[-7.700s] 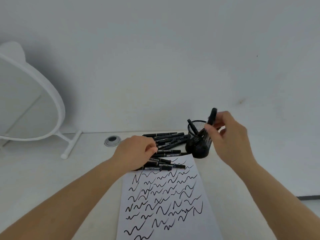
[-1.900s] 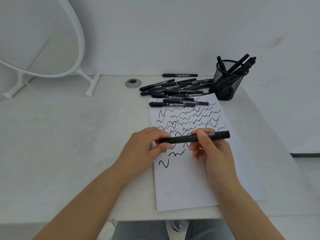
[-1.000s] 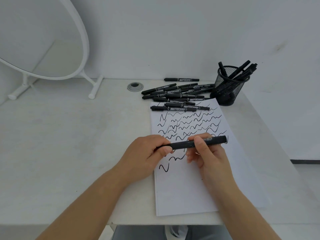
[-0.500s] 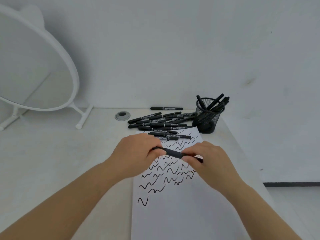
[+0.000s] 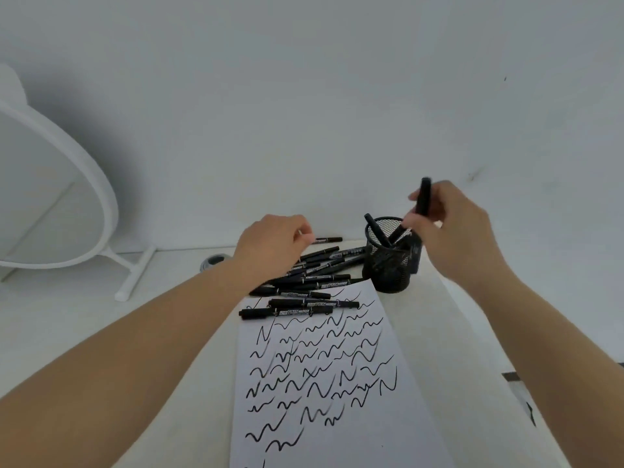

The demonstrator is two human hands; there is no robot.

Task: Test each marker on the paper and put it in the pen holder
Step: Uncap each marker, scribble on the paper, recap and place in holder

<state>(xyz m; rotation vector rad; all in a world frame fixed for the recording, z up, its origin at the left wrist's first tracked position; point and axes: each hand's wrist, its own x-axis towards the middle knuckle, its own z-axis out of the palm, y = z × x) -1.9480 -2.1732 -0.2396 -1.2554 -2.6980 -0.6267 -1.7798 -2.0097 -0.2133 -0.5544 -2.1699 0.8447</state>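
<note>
My right hand (image 5: pixel 452 231) grips a black marker (image 5: pixel 423 197) upright, just above the black mesh pen holder (image 5: pixel 388 265), which has several markers standing in it. My left hand (image 5: pixel 273 244) hovers with curled fingers over the pile of black markers (image 5: pixel 310 282) lying at the far end of the paper; whether it holds one is hidden. The white paper (image 5: pixel 324 373) is covered with rows of black squiggles.
A white oval mirror on a stand (image 5: pixel 60 211) stands at the left of the white desk (image 5: pixel 101 332). A round cable grommet (image 5: pixel 212 260) sits behind my left wrist. The wall is close behind the pen holder. The desk's right edge runs near my right forearm.
My hands have parted: the right one has carried the marker from above the paper up to the pen holder, and the left one has moved forward over the marker pile. The view has tilted up.
</note>
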